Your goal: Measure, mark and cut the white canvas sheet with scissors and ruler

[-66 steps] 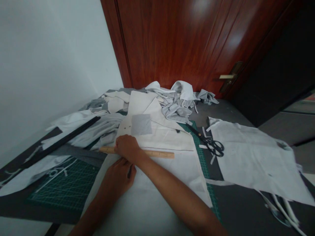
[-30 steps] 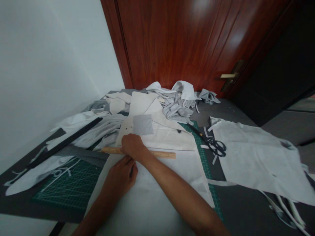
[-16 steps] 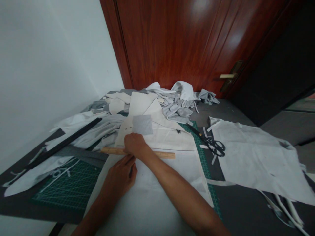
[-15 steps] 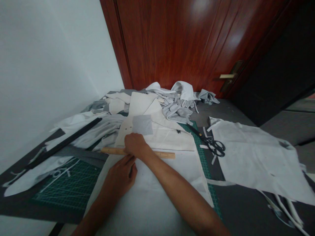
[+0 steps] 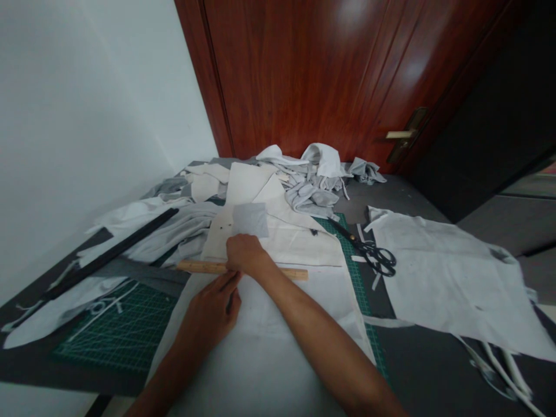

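Note:
A wooden ruler (image 5: 286, 273) lies across white fabric (image 5: 269, 347) spread on a green cutting mat (image 5: 113, 330). My right hand (image 5: 245, 255) presses down on the ruler's middle, fingers curled over it. Just below the ruler's near edge, my left hand (image 5: 212, 313) rests on the fabric, closed around a thin dark pen (image 5: 229, 301) whose tip points at the ruler. A small grey fabric square (image 5: 249, 220) lies on a cream pattern piece (image 5: 299, 240) just beyond my right hand.
Black scissors (image 5: 373, 255) lie right of the mat beside another white fabric sheet (image 5: 447, 278). A heap of white and grey scraps (image 5: 313, 179) sits at the back by the wooden door (image 5: 325, 75). A long black bar (image 5: 108, 255) lies at the left near the wall.
My right hand has slid to the right along the ruler. My left hand with the pen has followed a little rightward. The ruler and fabric stay in place.

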